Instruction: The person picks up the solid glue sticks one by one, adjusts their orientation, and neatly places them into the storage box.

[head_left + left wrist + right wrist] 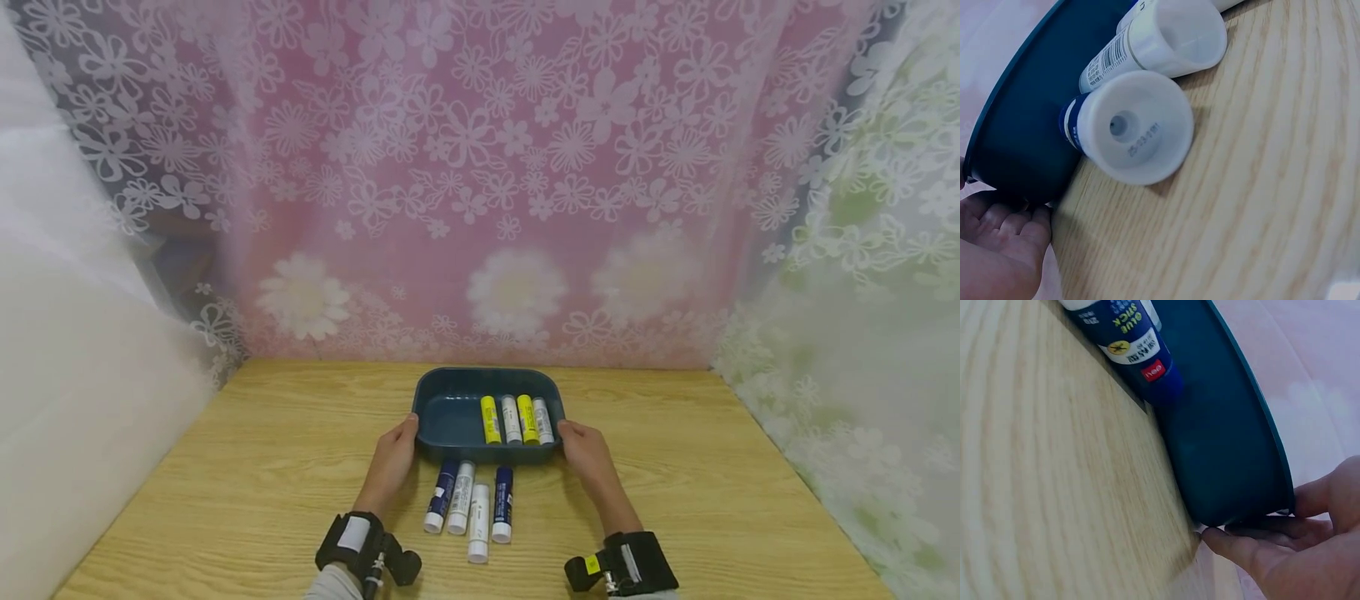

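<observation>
In the head view, I have a glossy dark-teal rectangular tray with rounded corners (450, 421) straight ahead at 12 o'clock. My left hand (393, 458) is clamped on its 8 o'clock side and my right hand (587, 454) on its 4 o'clock side, thumbs up by the rim. Inside, toward 3 o'clock, two bright yellow cylindrical sticks (490, 419) alternate with two white cylindrical sticks (511, 419). Loose at the tray's 6 o'clock lie two navy-blue glue sticks with white ends (503, 500), with two white labelled sticks (478, 518) between them. Under everything is a pale wood-grain tabletop (300, 450); a pink curtain with white flowers (480, 183) hangs at 12 o'clock, just past the far edge. Wood stretches from the tray toward 9 and 3 o'clock, out to the slanting side edges.

In the left wrist view, the tray's smooth outer wall fills 10 o'clock, my fingers tucked beneath its corner at 8. A navy stick's hollow white end faces me near the centre.

In the right wrist view, my thumb and fingers pinch the tray's corner at 4 o'clock; a navy stick lettered "GLUE STICK" lies at 11. Whether the base touches wood, I cannot tell.
</observation>
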Demonstrator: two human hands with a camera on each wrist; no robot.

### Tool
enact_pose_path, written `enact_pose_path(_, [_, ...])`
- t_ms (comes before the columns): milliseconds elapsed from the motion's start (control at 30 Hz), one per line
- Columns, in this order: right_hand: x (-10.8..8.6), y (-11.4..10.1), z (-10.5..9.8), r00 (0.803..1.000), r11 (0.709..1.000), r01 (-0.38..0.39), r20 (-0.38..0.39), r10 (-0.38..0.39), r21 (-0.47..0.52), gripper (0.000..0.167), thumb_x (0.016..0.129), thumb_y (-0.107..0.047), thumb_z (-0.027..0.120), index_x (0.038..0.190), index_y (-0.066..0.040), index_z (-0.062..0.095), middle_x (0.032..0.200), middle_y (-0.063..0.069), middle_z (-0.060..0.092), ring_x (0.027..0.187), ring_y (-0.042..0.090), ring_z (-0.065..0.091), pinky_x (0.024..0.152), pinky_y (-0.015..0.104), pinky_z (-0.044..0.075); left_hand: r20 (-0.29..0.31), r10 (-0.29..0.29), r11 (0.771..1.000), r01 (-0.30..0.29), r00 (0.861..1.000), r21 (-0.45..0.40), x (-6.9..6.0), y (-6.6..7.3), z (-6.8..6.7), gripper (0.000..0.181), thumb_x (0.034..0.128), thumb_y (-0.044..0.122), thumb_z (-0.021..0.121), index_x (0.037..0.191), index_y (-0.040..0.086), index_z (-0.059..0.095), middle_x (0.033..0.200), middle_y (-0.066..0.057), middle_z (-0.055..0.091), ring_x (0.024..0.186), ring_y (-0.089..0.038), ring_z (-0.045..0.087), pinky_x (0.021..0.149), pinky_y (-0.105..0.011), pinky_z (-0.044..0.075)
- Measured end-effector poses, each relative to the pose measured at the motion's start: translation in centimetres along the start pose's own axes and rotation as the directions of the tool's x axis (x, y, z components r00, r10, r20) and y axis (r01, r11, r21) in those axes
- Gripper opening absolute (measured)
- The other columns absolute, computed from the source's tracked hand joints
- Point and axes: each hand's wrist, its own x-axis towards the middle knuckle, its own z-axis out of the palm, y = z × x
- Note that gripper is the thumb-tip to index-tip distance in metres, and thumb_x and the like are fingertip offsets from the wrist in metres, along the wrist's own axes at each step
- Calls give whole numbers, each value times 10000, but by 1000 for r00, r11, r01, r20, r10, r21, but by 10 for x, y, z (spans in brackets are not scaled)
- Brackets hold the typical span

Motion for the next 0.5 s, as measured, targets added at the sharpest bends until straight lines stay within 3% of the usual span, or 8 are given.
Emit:
enact_pose_path(233, [3, 1, -3, 1000, 999, -5, 10, 6, -36, 525, 1074, -291, 405, 1442, 70, 503, 1508, 286, 462, 1446, 470, 370, 1189, 593, 320, -5, -14, 1000, 14, 1000, 11, 1, -1, 1, 667, 1082, 508, 361, 1523, 13, 433, 1600, -167, 395, 1514, -384, 304, 1229, -571, 255])
enact_pose_path(500, [9, 5, -10, 997, 995, 16, 72, -23, 96, 477, 1058, -235, 491, 1385, 106, 549, 1442, 300, 535, 1363, 440, 505, 1099, 540, 470, 1, -9, 1000, 9, 1000, 13, 0, 0, 0, 686, 1080, 528, 352, 1532, 16, 419, 1607, -164, 384, 1519, -379, 295, 1232, -567, 250])
